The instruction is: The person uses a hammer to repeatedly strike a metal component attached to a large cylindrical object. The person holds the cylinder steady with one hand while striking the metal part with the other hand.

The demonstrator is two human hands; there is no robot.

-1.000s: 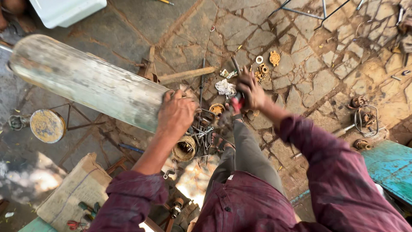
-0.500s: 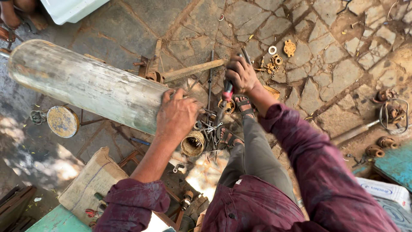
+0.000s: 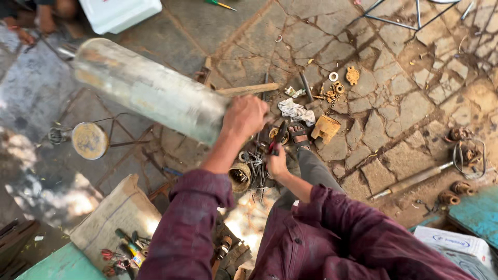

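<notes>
My left hand (image 3: 244, 116) is pressed on the near end of a long, worn grey metal cylinder (image 3: 145, 91) that lies slanting toward the upper left. My right hand (image 3: 277, 163) is closed on a red-handled pliers-like tool (image 3: 276, 137), just above a pile of nails and small metal parts (image 3: 257, 163) on the stone floor. A tin can (image 3: 239, 176) with nails in it stands next to that pile. My sandalled foot (image 3: 300, 134) is just beyond the right hand.
A white rag (image 3: 295, 110), a wooden stick (image 3: 249, 89) and brass parts (image 3: 353, 75) lie further out. A round disc on a wire stand (image 3: 89, 140) is at left, a sack with tools (image 3: 116, 218) near left, a white tub (image 3: 119, 13) at the top, a teal box (image 3: 480, 212) at right. Another person's foot (image 3: 21, 32) shows at top left.
My right hand has drawn back from the far scatter of parts toward my body, with the red-handled tool, to the nail pile. My left hand stays on the cylinder's end.
</notes>
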